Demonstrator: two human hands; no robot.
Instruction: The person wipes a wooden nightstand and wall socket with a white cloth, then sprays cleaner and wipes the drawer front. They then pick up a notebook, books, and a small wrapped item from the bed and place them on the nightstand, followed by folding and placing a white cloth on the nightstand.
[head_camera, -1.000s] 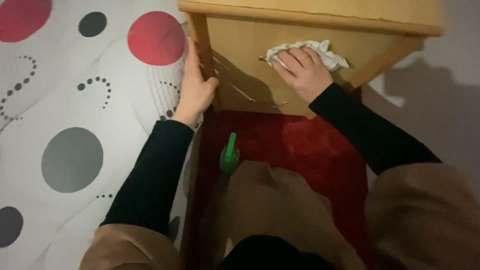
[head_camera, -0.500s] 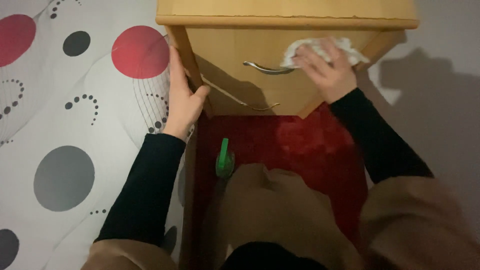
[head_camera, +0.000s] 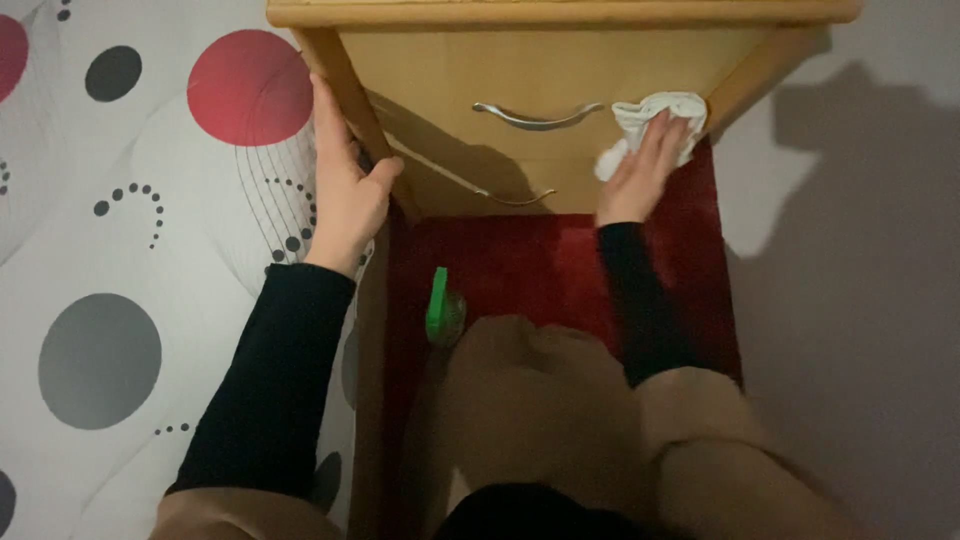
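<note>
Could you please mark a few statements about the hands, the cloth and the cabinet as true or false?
1. The right hand presses a white cloth against the cabinet front. True.
2. The left hand holds the spray bottle. False: it grips the cabinet's left edge; the bottle stands on the red carpet.
3. The cloth lies right of the upper handle. True.
4. The bottle's top is blue. False: it is green.

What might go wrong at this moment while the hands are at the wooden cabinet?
The green spray bottle stands on the red carpet close to the person's knees; a shift might tip it. The right hand presses the white cloth at the cabinet's front edge, near the metal handle, where the cloth could snag. The left hand grips the side edge; fingers may be pinched.
</note>
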